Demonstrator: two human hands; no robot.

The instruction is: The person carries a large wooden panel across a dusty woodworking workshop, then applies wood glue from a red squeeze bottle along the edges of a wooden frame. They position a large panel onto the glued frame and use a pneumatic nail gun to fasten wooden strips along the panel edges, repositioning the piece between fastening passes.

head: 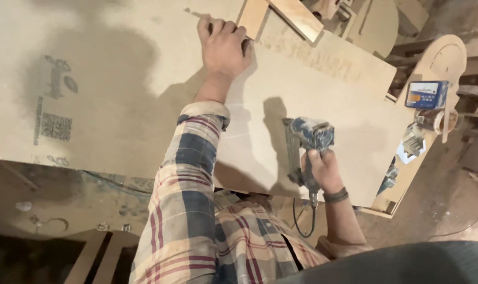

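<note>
Woodwork in a dusty shop: a person in a plaid shirt leans over a large fibreboard sheet (118,89) laid across the desk, the two hands well apart. The left hand (224,47), at about twelve o'clock, is pressed knuckles-up on the sheet, fingers curled against the end of a short timber strip (252,18) that lies beside a second strip (297,18); whether it grips the strip or only steadies it cannot be told. The right hand (323,171), at about five o'clock, is closed round the handle of a blue-and-grey nail gun (307,139), its nose pointed down at the sheet and its hose (302,221) trailing off toward the body. A small blue box (427,94) sits at three o'clock on a curved wooden offcut (441,58). Judging from this pose, good practice would be to keep the strip pinned flat and square, hold the bracing fingers well clear of the firing line, set the tool's nose flush before triggering, and mind the hose so it does not drag the gun off its mark.
</note>
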